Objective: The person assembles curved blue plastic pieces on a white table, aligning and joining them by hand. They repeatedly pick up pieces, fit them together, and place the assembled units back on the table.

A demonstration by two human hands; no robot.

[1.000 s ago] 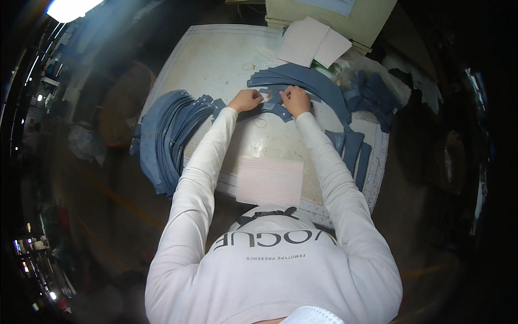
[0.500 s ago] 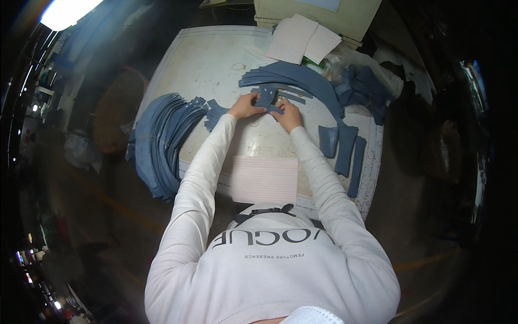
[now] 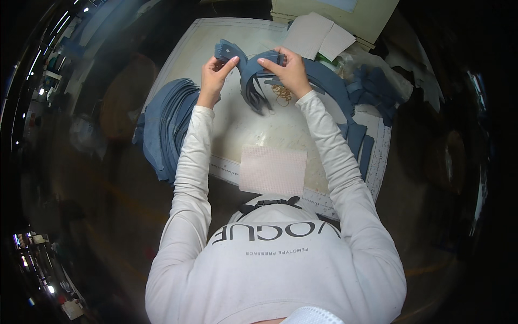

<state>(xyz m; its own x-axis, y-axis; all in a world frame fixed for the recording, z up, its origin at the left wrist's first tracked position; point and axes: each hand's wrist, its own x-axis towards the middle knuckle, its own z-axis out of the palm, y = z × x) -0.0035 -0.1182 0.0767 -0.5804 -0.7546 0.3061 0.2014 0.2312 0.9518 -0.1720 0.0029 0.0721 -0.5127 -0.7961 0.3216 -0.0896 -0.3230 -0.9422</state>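
Observation:
A small stack of blue fabric pieces (image 3: 250,70) hangs between my hands, above the far part of the table. My left hand (image 3: 215,78) pinches its left end, thumb on top, where the layered edges fan out and a small pale mark shows. My right hand (image 3: 290,69) grips the right end with the thumb pressed across it. Some loose strips dangle from the middle, blurred by motion. Just below my right hand lies a tangle of tan rubber bands (image 3: 281,95) on the table.
A tall sheaf of curved blue pieces (image 3: 168,127) stands at the table's left. More blue pieces (image 3: 360,143) lie on the right, beside a plastic bag (image 3: 396,81). A pink sheet (image 3: 272,170) lies at the near edge; papers (image 3: 308,35) and a pale cabinet (image 3: 345,19) are behind.
Both hands have risen from the table and moved farther away and apart, carrying the blue pieces stretched between them. The rubber bands now show. The view has shifted slightly.

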